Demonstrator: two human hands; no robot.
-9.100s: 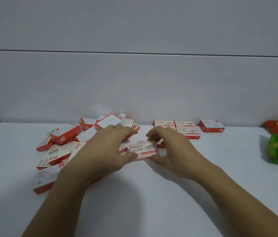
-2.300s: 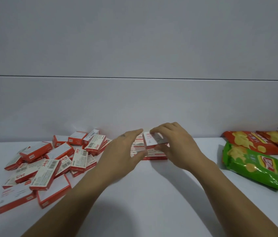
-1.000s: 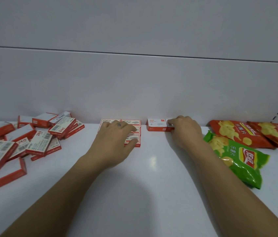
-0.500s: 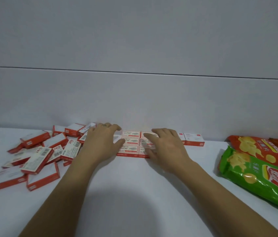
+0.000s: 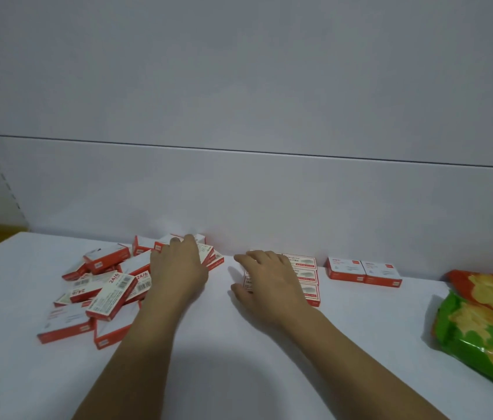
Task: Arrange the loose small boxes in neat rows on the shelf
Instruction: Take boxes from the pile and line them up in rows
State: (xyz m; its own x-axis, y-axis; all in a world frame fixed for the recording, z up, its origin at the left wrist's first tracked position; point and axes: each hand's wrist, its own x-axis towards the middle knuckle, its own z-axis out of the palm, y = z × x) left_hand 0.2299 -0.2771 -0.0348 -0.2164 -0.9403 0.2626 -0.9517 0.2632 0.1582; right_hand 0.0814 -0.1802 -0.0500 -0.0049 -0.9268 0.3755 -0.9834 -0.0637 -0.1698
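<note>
Shelf [image 5: 369,316], left hand [image 5: 178,271] spread on loose boxes [image 5: 108,291], right hand [image 5: 269,281] flat on arranged rows [image 5: 308,277]

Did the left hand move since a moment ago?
Yes. The left hand went left, away from the neat block of boxes it was beside, and is now over the loose pile.

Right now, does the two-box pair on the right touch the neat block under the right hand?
Apart. The head view shows a strip of bare shelf between the two-box pair and the neat block.
</note>
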